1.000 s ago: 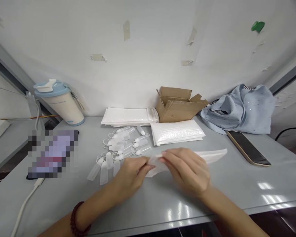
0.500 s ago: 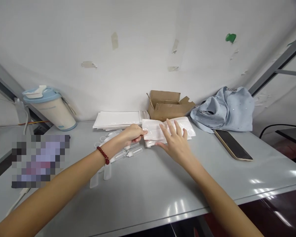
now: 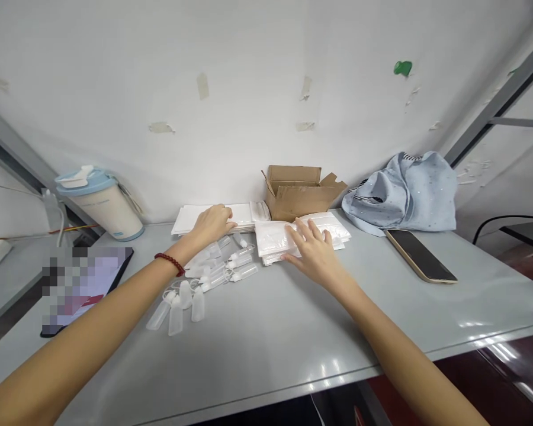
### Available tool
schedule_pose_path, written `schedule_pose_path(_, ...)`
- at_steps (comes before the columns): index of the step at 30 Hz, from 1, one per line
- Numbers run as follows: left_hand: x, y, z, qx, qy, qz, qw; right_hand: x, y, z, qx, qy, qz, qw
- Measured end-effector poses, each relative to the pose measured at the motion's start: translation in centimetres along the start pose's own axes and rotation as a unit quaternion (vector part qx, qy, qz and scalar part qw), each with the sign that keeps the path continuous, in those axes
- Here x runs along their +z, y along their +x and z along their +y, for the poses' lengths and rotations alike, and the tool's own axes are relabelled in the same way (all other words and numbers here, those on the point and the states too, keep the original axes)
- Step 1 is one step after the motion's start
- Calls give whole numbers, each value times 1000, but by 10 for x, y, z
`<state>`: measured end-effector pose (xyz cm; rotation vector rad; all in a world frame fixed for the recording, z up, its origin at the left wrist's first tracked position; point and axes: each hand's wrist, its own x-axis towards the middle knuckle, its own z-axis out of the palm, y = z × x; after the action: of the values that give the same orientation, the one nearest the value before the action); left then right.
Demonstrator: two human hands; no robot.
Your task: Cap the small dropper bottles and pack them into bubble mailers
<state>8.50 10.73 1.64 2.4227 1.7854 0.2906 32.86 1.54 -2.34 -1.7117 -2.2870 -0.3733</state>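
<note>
My left hand [image 3: 213,225], with a red bead bracelet on its wrist, is over a stack of flat white sleeves [image 3: 190,218] near the wall. Its fingers are bent and a little apart, and nothing shows between them. Spread across a pile of shiny white plastic packets [image 3: 273,238] lies my right hand [image 3: 313,248], fingers apart and resting on the top packet. Below my left hand are several small translucent squeeze bottles [image 3: 198,305] with white caps, scattered on the grey table [image 3: 266,343]; my left wrist hides some of them.
An opened cardboard box [image 3: 299,201] stands behind the packets. To the right are a light blue cloth bag [image 3: 413,195] and a phone [image 3: 420,255]. At left, a cream tumbler [image 3: 109,207] with a blue lid stands behind a partly blurred-out tablet-like device [image 3: 86,287].
My left hand has let go of the top packet's edge and moved left and up to the white sleeve stack. My right hand stays on the packets. More bottles are now visible.
</note>
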Motion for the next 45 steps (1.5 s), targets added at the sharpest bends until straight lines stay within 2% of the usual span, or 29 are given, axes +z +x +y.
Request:
schedule_pose_path(4,-8,2,-13,59,83,27,994,2,0,-1,-5,-3,29,1000)
schedule_pose_path(9,-7,2,-16,118,133,15,984,-4,1,-4,-3,3,20,1000)
schedule_pose_path(16,3,3,-14,120,164,15,979,-8,0,-6,-18,11,25,999)
schedule_pose_path(19,5,4,-12,93,163,37,982,-8,0,-5,-23,12,30,999)
schedule_pose_path(22,0,6,-12,48,150,94,983,-8,0,-5,-21,9,20,1000)
schedule_pose_path(25,-12,2,-13,23,123,184,975,-8,0,-5,-19,13,9,1000)
schedule_pose_path(27,-20,-9,-11,25,98,247,964,-9,-1,-5,-21,23,15,999)
schedule_pose_path(30,-30,-40,0,74,40,329,940,-9,-1,-6,-37,55,50,997)
schedule_pose_path(31,-32,-54,5,139,-51,389,909,-9,-2,-6,-46,70,67,994)
schedule_pose_path(33,-35,-82,16,181,-106,407,889,-9,-2,-8,-69,104,110,986)
schedule_pose_path(35,-35,-107,24,216,-273,337,875,-10,-4,-12,-99,130,170,972)
schedule_pose_path(36,-34,-117,25,220,-357,271,866,-12,-6,-16,-114,133,206,963)
schedule_pose_path(37,-31,-124,26,219,-446,218,840,-14,-9,-20,-127,127,243,953)
schedule_pose_path(39,-23,-131,24,170,-581,78,792,-20,-16,-29,-145,96,308,935)
schedule_pose_path(41,-12,-131,19,116,-653,-29,748,-26,-23,-40,-171,61,340,923)
schedule_pose_path(43,-4,-128,14,45,-692,-87,715,-30,-29,-48,-232,31,327,915)
schedule_pose_path(45,-2,-125,10,-33,-719,-89,688,-33,-33,-54,-283,18,322,903)
